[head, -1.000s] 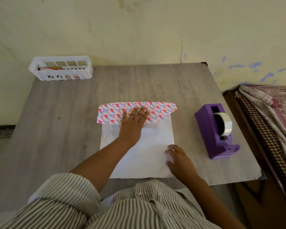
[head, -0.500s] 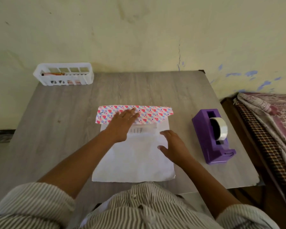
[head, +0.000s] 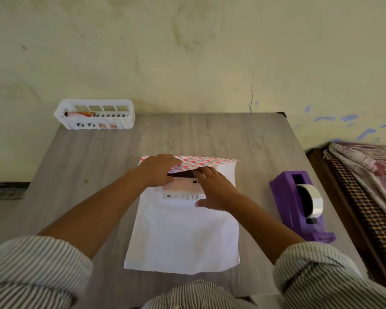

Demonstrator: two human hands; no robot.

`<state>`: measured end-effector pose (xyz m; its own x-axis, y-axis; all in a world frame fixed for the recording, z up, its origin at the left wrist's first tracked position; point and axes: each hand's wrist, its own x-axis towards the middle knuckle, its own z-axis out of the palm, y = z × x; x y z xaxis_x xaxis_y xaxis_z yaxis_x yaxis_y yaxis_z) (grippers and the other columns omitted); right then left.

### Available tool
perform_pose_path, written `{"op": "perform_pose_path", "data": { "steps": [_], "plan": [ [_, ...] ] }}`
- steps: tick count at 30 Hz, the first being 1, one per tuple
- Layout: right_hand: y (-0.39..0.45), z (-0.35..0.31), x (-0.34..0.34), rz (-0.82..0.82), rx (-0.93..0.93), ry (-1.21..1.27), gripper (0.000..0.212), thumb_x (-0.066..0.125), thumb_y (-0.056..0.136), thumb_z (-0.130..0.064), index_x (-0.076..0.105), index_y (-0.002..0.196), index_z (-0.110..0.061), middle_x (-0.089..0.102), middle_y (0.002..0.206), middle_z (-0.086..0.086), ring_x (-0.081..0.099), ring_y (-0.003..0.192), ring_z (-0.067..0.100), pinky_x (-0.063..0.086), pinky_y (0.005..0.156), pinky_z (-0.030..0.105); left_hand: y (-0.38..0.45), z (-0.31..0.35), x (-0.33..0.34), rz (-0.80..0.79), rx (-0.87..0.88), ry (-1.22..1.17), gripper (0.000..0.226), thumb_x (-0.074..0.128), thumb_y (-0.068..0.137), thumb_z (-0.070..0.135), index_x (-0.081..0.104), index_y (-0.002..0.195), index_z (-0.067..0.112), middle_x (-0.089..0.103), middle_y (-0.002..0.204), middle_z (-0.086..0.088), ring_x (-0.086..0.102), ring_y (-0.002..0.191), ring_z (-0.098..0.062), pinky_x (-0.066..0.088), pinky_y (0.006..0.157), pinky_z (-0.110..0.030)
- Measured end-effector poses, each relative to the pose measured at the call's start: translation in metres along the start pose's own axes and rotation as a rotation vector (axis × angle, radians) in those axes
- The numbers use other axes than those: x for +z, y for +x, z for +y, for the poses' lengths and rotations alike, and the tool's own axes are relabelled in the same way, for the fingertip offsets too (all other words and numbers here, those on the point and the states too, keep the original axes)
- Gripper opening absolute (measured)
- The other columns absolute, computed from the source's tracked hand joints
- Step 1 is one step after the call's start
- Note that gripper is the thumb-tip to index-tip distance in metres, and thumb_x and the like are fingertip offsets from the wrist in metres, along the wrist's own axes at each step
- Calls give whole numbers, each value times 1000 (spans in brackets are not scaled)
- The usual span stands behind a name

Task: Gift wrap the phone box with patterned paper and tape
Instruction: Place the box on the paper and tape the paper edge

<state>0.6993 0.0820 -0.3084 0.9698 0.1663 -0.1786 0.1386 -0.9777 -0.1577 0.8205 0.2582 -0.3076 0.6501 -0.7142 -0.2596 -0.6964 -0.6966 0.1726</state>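
The phone box (head: 183,189) lies on the white underside of the patterned paper (head: 183,237) mid-tabletop (head: 98,166), its far part under the folded-over flap. The left hand (head: 158,169) grips that flap's edge. The right hand (head: 214,188) rests on the box, fingers relaxed, with the tape dispenser (head: 299,204) well to the right.

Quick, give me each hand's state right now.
Left hand: grips the folded patterned flap of the wrapping paper, lifting it.
Right hand: open, fingers straight, resting on the phone box under the flap.
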Motion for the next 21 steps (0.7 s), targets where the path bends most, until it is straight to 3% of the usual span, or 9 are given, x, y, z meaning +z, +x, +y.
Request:
{"op": "perform_pose_path", "data": {
  "steps": [6,9,14,21],
  "plan": [
    [31,3,-3,-134,91,-76,111,76,65,-55,16,148,-9,28,150,10,26,136,30,29,110,47,17,8,-16,212,-46,-9,27,46,94,12,65,113,20,67,105,-4,60,91,-22,44,70,-30],
    [37,2,-6,-117,96,-94,111,77,64,-52,17,146,-8,34,143,8,32,128,28,34,103,46,23,2,-26,264,-67,-81,25,43,96,11,67,105,14,69,92,-7,61,79,-23,49,71,-32],
    [35,11,-15,-50,78,-61,99,79,60,-53,32,139,-14,44,133,3,40,119,22,40,97,39,30,-4,-35,277,-68,-96,27,42,96,11,67,105,13,69,94,-8,62,79,-25,52,73,-36],
    [29,21,-24,-54,63,-119,98,78,59,-55,35,137,-13,45,132,2,41,118,22,43,95,38,31,5,-36,273,-65,-97,27,42,96,9,68,106,13,69,95,-7,62,80,-24,52,75,-33]
  ]
}}
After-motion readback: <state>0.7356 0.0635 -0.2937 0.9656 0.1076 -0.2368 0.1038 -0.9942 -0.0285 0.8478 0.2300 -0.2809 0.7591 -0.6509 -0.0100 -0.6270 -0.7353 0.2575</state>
